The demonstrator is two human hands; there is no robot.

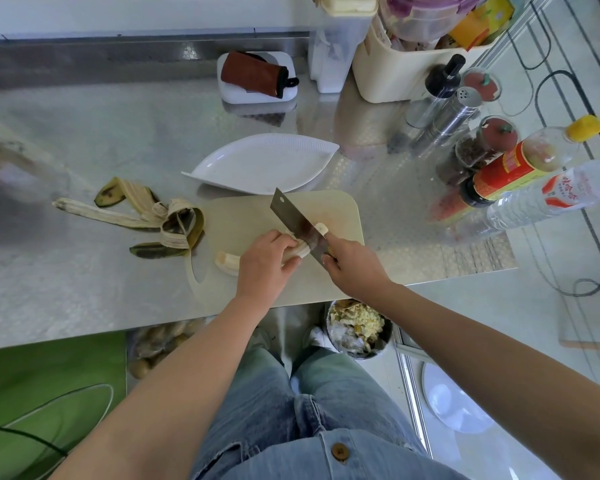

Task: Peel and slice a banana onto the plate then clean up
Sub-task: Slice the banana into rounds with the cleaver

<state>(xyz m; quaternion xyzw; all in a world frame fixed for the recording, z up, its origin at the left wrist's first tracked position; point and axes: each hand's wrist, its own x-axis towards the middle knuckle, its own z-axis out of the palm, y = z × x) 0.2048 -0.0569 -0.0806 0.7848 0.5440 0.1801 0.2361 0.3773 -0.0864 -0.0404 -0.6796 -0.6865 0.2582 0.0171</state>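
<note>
A peeled banana point(300, 251) lies on the pale cutting board point(257, 216) near the counter's front edge. My left hand point(265, 263) grips its middle, so only both ends show. My right hand point(352, 265) holds the handle of a cleaver point(297, 221), whose blade stands in the banana just right of my left fingers. A short cut piece point(322, 228) lies beyond the blade. The banana's other end point(227, 262) sticks out to the left. A white leaf-shaped plate point(264, 161) sits bare just behind the board. The banana peel point(153, 216) lies spread on the steel counter left of the board.
Bottles, a pepper mill and spice jars point(492, 157) crowd the counter's right side. A cream basket point(406, 60) and a white dish with a brown pouch point(257, 77) stand at the back. A bin with scraps point(357, 329) sits on the floor below the counter edge.
</note>
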